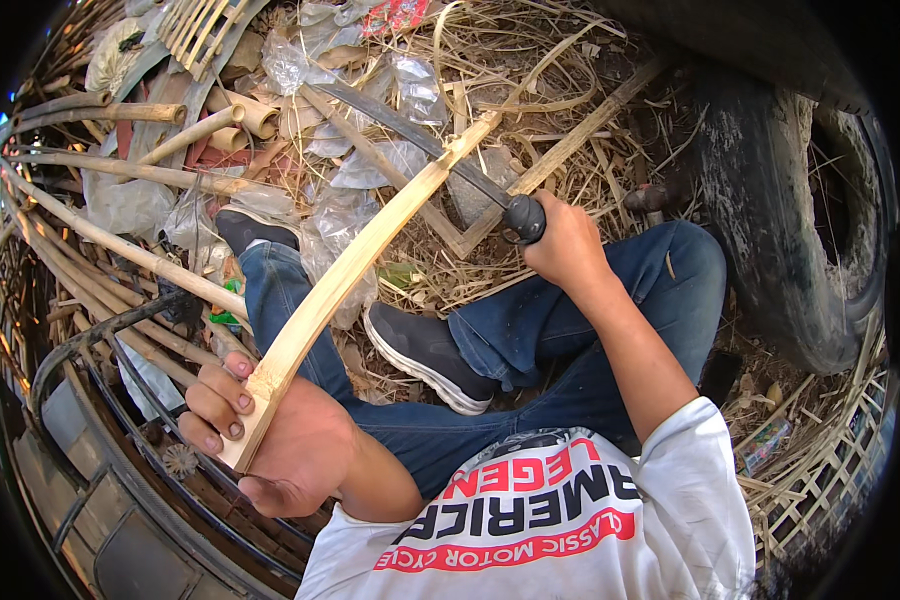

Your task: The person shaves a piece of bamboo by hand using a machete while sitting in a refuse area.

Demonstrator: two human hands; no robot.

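A long pale split strip of wood or bamboo slants from lower left up toward the middle. Its near end rests in my left hand, with the fingers curled over it and the thumb lying apart. In my right hand is the dark round handle of a long knife. The blade crosses the strip near its far end and points up to the left. Around that crossing, thin shavings stick up from the strip. Whether the edge is biting into the wood I cannot tell.
Bamboo poles and a dark metal frame crowd the left. An old tyre stands at the right, above a woven bamboo basket. Plastic bags, a grey stone and straw-like shavings cover the ground beyond my crossed legs.
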